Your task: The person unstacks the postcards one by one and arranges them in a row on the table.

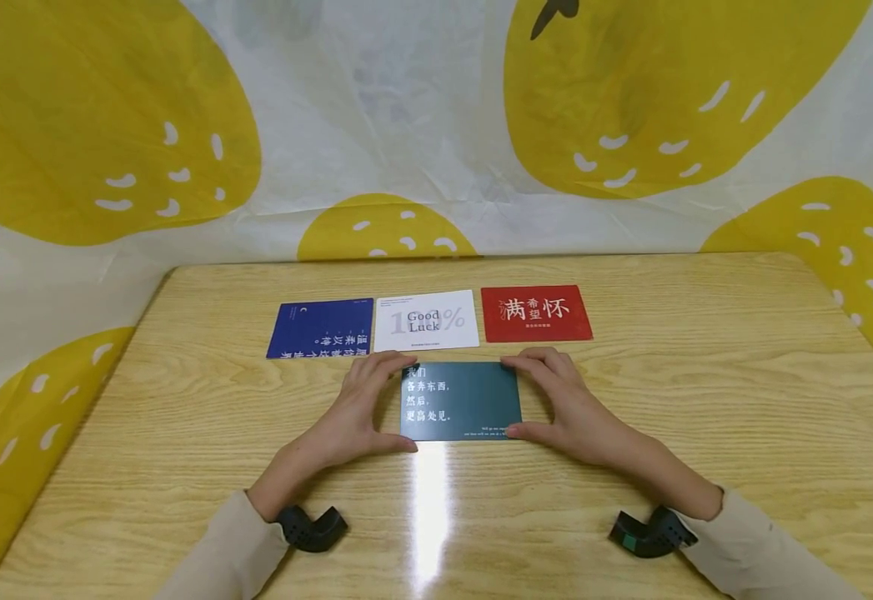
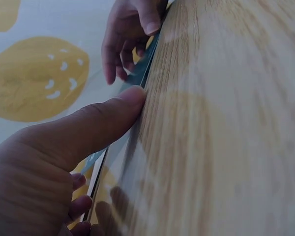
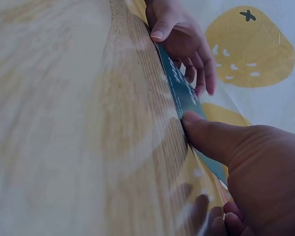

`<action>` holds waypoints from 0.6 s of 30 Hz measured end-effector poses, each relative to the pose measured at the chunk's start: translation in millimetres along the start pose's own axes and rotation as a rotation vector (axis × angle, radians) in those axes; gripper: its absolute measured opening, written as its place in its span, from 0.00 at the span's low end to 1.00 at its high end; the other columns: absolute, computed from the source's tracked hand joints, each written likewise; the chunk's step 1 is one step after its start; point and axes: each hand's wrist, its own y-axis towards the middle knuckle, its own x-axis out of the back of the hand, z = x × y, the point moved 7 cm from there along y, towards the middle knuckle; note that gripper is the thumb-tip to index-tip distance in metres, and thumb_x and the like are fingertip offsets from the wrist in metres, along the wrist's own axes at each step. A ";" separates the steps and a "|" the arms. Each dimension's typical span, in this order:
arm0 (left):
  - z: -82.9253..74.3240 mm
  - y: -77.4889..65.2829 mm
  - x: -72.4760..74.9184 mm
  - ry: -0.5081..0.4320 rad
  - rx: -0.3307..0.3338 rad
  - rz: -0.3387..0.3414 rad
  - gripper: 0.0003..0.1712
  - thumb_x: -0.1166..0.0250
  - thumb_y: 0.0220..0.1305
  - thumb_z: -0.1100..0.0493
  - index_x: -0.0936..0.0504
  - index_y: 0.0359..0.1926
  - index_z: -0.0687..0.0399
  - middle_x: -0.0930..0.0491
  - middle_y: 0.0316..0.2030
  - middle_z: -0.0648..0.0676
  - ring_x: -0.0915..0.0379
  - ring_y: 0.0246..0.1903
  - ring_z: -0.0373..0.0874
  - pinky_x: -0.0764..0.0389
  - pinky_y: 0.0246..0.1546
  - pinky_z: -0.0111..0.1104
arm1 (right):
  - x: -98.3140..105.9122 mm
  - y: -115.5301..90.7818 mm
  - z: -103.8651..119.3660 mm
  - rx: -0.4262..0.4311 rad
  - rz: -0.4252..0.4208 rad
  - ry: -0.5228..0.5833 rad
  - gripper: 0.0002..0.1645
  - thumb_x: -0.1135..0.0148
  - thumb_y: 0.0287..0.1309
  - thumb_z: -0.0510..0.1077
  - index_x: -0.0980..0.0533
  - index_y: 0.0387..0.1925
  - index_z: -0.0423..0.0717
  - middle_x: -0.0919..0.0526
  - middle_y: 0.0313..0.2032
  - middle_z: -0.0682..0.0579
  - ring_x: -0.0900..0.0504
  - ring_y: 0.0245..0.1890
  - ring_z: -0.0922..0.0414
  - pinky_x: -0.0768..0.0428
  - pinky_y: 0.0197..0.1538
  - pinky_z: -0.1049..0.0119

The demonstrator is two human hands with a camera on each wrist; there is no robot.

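Observation:
A dark green postcard (image 1: 474, 396) with white Chinese characters lies at or just above the table, below a row of other cards in the head view. My left hand (image 1: 364, 408) holds its left end, fingers at the top corner and thumb at the bottom edge. At the opposite end, my right hand (image 1: 567, 404) grips it the same way, with the thumb over the lower right corner. Both wrist views show the thumbs against the near edge of the card; from there I cannot tell whether the card is fully flat on the wood.
Behind the green one lie a blue card (image 1: 319, 329), a white "Good Luck" card (image 1: 436, 333) and a red card (image 1: 544, 327), side by side. The wood-grain table (image 1: 706, 333) ends at a white cloth (image 1: 421, 100) with yellow fruit prints.

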 end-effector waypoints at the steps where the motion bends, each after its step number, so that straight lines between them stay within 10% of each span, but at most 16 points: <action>1: -0.6 -0.2 0.0 -0.002 -0.007 0.002 0.61 0.18 0.35 0.45 0.42 0.70 0.46 0.43 0.66 0.53 0.52 0.65 0.49 0.47 0.64 0.50 | -0.2 0.0 0.1 -0.003 0.001 -0.003 0.52 0.23 0.42 0.56 0.37 0.68 0.53 0.38 0.61 0.52 0.45 0.63 0.51 0.34 0.59 0.48; 18: -6.3 1.4 4.7 -0.109 -0.083 -0.073 0.58 0.19 0.36 0.46 0.39 0.68 0.52 0.41 0.66 0.55 0.49 0.65 0.47 0.43 0.64 0.50 | -4.7 -0.9 2.7 0.067 0.039 -0.062 0.61 0.25 0.34 0.67 0.39 0.69 0.52 0.39 0.63 0.50 0.46 0.64 0.50 0.38 0.60 0.47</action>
